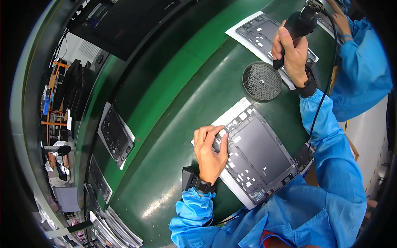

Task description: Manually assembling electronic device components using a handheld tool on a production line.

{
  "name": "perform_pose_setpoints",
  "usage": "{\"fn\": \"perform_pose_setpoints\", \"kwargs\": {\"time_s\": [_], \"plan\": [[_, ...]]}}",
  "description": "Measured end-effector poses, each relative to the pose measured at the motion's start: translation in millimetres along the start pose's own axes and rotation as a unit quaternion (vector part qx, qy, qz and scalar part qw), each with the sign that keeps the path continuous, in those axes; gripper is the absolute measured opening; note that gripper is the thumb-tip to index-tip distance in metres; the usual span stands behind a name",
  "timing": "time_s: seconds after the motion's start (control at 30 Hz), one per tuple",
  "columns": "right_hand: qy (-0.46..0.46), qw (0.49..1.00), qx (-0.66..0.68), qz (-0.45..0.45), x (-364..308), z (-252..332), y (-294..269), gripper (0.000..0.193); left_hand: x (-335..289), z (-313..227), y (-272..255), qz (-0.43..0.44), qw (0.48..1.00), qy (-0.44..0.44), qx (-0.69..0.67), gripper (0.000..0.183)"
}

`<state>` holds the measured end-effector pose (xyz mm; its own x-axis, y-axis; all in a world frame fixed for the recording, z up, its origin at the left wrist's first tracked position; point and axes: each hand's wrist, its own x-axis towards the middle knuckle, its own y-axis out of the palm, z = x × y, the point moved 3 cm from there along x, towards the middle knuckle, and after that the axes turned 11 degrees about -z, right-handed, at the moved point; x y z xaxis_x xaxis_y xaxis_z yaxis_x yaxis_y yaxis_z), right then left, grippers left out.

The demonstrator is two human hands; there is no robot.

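A dark grey tablet housing [264,149] with several small white patches lies tilted on a white sheet [235,191] before me. My left hand [210,155] is at its left edge, fingers curled and thumb against the rim; the exact contact is partly hidden. Raised at the upper right, my right hand [294,60] is wrapped round a black corded electric screwdriver [301,25], its end pointing down by a round dish. That grey dish [261,82] has many small holes and stands beyond the housing. A second tablet housing [258,31] lies under and behind my right hand.
The screwdriver's black cable [326,89] hangs along my right arm. Another person's blue sleeve [362,66] and hand [341,22] are at the right. More housings [115,134] lie on the green belt at left, near a dark monitor [120,25] and stacked sheets [113,227].
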<state>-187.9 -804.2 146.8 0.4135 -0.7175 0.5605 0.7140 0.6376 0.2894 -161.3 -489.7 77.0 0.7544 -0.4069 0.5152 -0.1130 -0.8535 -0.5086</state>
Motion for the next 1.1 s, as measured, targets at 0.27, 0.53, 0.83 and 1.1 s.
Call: {"fn": "perform_pose_setpoints", "kwargs": {"time_s": [0.27,0.53,0.83,1.1], "plan": [[0.002,1.0,-0.004,0.014,-0.8,-5.3,-2.2,0.022,-2.2,1.3,-0.4,-0.001,1.0,0.001,0.004,0.022],[-0.005,0.999,-0.027,0.019,-5.5,3.8,1.4,0.021,-3.0,0.1,-1.5,-0.006,1.0,0.008,-0.001,0.022],[0.061,0.975,0.149,0.155,-108.6,55.1,109.2,0.032,-4.3,8.1,-2.4,-0.034,0.999,0.016,-0.036,0.024],[0.103,0.97,0.11,0.19,-135.9,37.4,120.0,0.029,-5.0,13.8,-2.7,-0.028,0.999,0.008,-0.041,0.023]]}}
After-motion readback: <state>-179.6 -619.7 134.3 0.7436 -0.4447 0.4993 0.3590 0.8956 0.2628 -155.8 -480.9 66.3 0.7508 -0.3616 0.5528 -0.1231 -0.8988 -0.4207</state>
